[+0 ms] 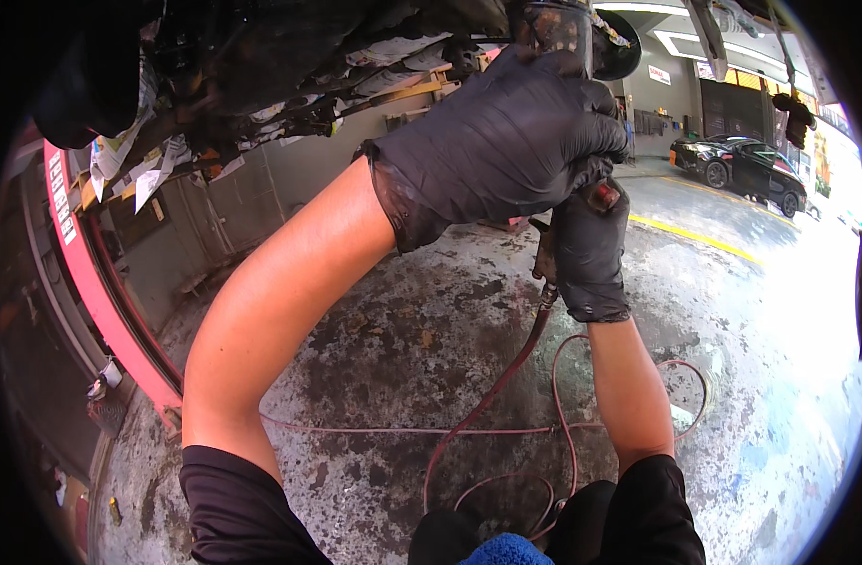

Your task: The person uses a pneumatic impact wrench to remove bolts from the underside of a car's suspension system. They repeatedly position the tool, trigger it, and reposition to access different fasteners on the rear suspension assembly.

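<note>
Seemingly hose (pixel 527 349) attached, work unfinished: upper centre, right hand (pixel 589 254) clutches air tool (pixel 544 256); left hand (pixel 502 137), grip I can't tell.

Above and left of the left hand (pixel 492 132), the underside (pixel 252 52) and hanging paper (pixel 150 181) bar the way. Below the right hand (pixel 591 254), slightly left, the hose (pixel 522 358) hangs. Right of both hands, room opens toward the car (pixel 747 168).

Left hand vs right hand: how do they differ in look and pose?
The left hand is higher, slanting across view; the right hand is lower, upright. The left hand looks larger than the right hand. The right hand grips a hose-fed tool; the left hand's grip is unclear. Both are black-gloved.
</note>
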Tool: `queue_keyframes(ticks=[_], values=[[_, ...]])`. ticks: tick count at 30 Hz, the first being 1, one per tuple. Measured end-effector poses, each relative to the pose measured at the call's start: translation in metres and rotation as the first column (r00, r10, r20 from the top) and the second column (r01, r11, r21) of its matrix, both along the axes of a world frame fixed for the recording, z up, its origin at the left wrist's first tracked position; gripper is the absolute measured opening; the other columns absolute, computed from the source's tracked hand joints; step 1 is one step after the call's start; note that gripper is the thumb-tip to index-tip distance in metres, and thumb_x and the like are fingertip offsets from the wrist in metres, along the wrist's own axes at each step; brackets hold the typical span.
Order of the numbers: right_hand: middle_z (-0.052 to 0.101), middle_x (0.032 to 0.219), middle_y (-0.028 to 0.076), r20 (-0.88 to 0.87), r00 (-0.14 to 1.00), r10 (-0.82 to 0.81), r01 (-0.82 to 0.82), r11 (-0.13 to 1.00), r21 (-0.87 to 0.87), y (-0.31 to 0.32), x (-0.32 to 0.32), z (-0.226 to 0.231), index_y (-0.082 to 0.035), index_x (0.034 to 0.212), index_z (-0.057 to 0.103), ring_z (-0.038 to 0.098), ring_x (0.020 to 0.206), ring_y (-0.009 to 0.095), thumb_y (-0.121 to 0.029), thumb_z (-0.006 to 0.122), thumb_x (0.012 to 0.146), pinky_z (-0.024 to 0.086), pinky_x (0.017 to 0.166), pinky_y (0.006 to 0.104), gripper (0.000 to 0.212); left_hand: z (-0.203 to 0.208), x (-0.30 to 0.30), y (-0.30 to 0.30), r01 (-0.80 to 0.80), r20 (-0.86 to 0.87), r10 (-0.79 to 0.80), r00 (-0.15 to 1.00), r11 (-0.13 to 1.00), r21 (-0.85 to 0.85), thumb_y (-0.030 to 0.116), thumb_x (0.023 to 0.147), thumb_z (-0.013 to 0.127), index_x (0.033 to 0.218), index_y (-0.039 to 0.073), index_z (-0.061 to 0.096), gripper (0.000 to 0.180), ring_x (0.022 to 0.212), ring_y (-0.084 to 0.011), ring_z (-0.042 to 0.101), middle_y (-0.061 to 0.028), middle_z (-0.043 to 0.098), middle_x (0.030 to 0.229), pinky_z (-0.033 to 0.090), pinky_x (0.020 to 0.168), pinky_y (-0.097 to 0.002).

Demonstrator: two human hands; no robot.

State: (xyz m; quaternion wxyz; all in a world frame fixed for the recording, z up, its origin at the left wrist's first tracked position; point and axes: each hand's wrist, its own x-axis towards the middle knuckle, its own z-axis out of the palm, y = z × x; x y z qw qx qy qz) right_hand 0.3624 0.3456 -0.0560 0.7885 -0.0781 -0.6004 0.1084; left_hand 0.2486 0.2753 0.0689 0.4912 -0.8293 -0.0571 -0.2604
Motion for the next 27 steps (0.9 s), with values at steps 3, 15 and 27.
queue_keyframes(ticks=[3,15,27], values=[[0.068,0.087,0.005,-0.039,0.999,0.038,-0.043,0.990,-0.134,0.004,0.009,0.001,-0.002,0.100,0.065,0.063,0.075,0.013,-0.005,0.067,0.088,0.052,0.070,0.0309,0.012,0.006,0.009,-0.006,-0.066,-0.007,0.066,0.998,0.997,0.033,0.024,0.085,0.076,0.108,0.018,0.073,0.024,0.111,-0.0258,0.059,-0.0011,0.067,0.113,0.045,0.098,-0.0432],[0.055,0.130,0.013,-0.349,0.871,0.346,-0.376,0.926,-0.021,0.048,0.051,0.022,-0.008,0.132,0.039,0.060,0.115,0.024,-0.022,0.066,0.096,0.052,0.095,0.0414,0.046,0.005,0.076,0.009,-0.038,0.182,0.004,0.983,0.983,0.181,0.026,0.080,0.077,0.108,0.021,0.075,0.028,0.118,-0.0229,0.055,0.0018,0.068,0.111,0.040,0.103,-0.0447],[0.068,0.120,0.002,-0.180,0.959,0.219,-0.232,0.971,-0.052,0.072,0.084,0.015,-0.010,0.122,0.066,0.056,0.118,0.021,-0.016,0.073,0.086,0.036,0.103,0.0401,0.037,0.014,0.093,0.003,-0.150,0.110,0.130,0.985,0.968,0.202,0.023,0.077,0.073,0.100,0.017,0.078,0.024,0.116,-0.0247,0.058,-0.0025,0.069,0.111,0.042,0.102,-0.0435]])
